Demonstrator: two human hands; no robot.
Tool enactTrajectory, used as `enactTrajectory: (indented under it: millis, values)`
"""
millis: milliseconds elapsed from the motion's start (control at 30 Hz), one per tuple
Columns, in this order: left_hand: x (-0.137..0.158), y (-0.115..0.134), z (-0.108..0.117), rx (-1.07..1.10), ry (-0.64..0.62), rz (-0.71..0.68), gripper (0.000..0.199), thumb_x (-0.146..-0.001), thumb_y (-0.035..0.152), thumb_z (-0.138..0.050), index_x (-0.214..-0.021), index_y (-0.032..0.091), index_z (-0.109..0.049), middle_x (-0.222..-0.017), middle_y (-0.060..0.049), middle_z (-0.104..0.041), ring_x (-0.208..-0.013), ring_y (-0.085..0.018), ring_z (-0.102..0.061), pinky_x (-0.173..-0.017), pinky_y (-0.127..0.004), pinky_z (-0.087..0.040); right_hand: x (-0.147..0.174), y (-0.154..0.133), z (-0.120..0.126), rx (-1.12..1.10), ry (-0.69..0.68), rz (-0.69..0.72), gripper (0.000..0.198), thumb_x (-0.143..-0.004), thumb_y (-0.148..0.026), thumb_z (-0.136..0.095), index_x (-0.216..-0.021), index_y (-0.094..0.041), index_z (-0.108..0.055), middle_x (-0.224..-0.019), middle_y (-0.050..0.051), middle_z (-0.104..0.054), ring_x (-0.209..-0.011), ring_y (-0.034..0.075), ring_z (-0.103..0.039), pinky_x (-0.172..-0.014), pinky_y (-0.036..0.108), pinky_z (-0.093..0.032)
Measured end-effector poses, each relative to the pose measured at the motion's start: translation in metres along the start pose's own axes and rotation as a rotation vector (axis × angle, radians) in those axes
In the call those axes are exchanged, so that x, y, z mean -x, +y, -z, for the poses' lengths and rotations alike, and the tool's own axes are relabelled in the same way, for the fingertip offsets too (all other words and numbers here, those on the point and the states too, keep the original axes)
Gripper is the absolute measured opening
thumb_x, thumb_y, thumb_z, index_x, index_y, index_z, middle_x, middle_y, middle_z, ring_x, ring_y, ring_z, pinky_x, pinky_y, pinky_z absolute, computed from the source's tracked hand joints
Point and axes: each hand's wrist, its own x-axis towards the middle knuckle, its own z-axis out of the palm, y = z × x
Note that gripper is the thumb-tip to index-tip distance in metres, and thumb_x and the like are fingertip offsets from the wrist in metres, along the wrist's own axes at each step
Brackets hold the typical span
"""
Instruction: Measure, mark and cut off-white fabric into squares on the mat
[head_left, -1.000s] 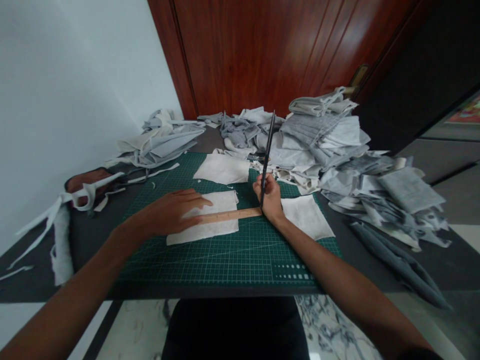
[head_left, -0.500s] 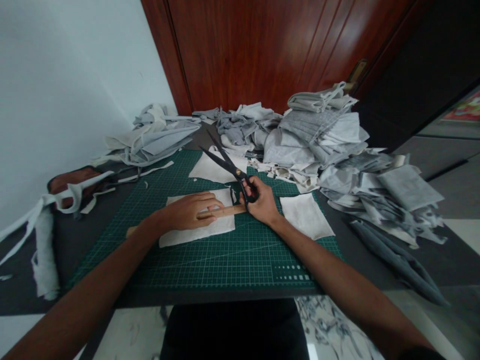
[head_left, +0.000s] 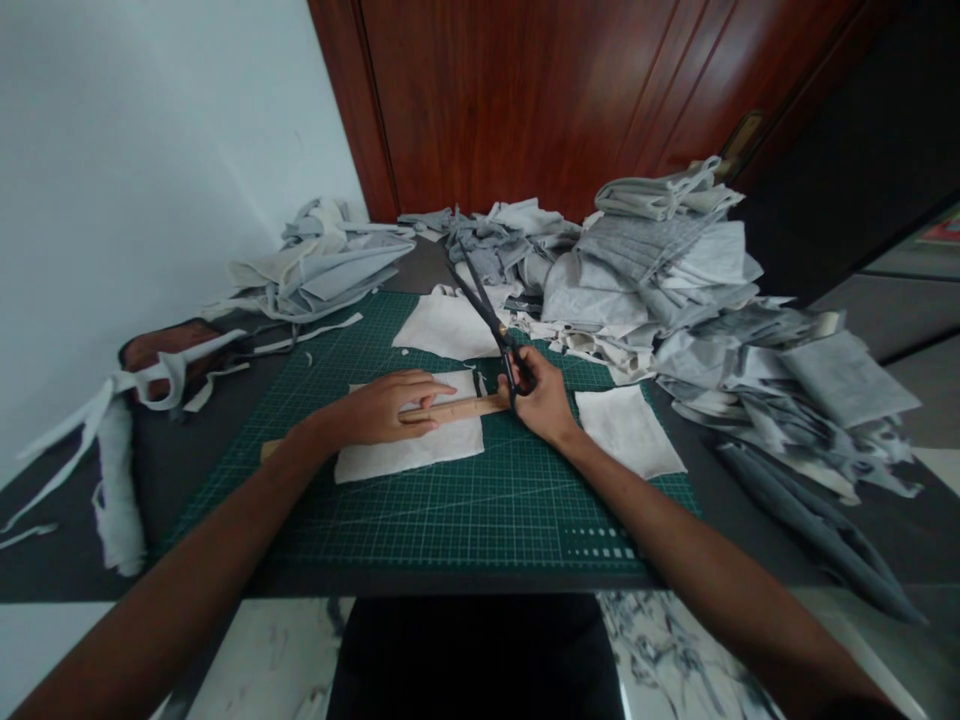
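My right hand (head_left: 544,395) is closed around the handles of black scissors (head_left: 491,318), whose slightly parted blades point away from me, raised off the cloth. Under my left hand (head_left: 379,410) is a wooden ruler (head_left: 461,409), gripped between thumb and fingers and laid across a white cloth piece (head_left: 409,460). The ruler's right end meets my right hand. Beyond lies a second white cloth piece (head_left: 446,326), and a third, the right-hand cloth piece (head_left: 630,430), rests beside my right forearm. All three are on a green cutting mat (head_left: 450,525).
A tall heap of folded grey and white cloth (head_left: 652,260) stands at the back right. More cloth (head_left: 315,270) is piled back left, near a brown pouch (head_left: 169,350) and a rolled cloth (head_left: 118,490). A dark grey cloth (head_left: 817,525) lies along the right table edge.
The whole view has shifted slightly to the right. The scissors have swung to point more directly away, and their blades look a little closer together. My left hand still holds the ruler.
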Motion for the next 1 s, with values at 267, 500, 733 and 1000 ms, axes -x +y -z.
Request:
enactTrajectory:
  millis: [267,500,733,1000]
  values:
    - [0.001,-0.011,0.004,-0.025,0.017,-0.002,0.048,-0.104,0.047,-0.056,-0.145,0.022,-0.063,-0.125,-0.011,-0.069,-0.117,-0.026,-0.061,-0.106,-0.038,-0.044,-0.005,0.005,0.008,0.134,-0.032,-0.036,0.021,-0.076,-0.030,-0.067,-0.092,-0.024,-0.055,-0.072,-0.004,-0.056,-0.063,0.015,-0.055,-0.064,0.027,-0.046]
    - [0.006,-0.012,0.016,0.057,-0.015,-0.011,0.042,-0.099,0.055,-0.065,-0.129,0.027,-0.074,-0.125,-0.007,-0.064,-0.121,-0.027,-0.054,-0.110,-0.040,-0.039,-0.017,0.010,0.033,0.652,-0.086,-0.153,0.032,-0.080,-0.031,-0.075,-0.108,-0.020,-0.063,-0.097,0.008,-0.077,-0.085,0.027,-0.073,-0.075,0.034,-0.053]
    - [0.012,-0.018,0.015,0.093,-0.037,-0.065,0.040,-0.102,0.047,-0.062,-0.133,0.023,-0.073,-0.147,-0.011,-0.056,-0.137,-0.029,-0.045,-0.122,-0.048,-0.029,-0.029,0.023,0.059,0.875,-0.185,-0.315,0.040,-0.085,-0.036,-0.077,-0.119,-0.017,-0.065,-0.114,0.013,-0.078,-0.106,0.033,-0.075,-0.087,0.039,-0.057]
    - [0.011,-0.028,0.004,0.061,0.031,-0.052,0.037,-0.101,0.044,-0.064,-0.130,0.023,-0.075,-0.148,-0.012,-0.059,-0.139,-0.030,-0.048,-0.121,-0.048,-0.030,-0.041,0.037,0.092,0.875,-0.289,-0.249,0.046,-0.085,-0.030,-0.076,-0.125,-0.012,-0.063,-0.106,0.013,-0.077,-0.093,0.026,-0.074,-0.078,0.031,-0.053]
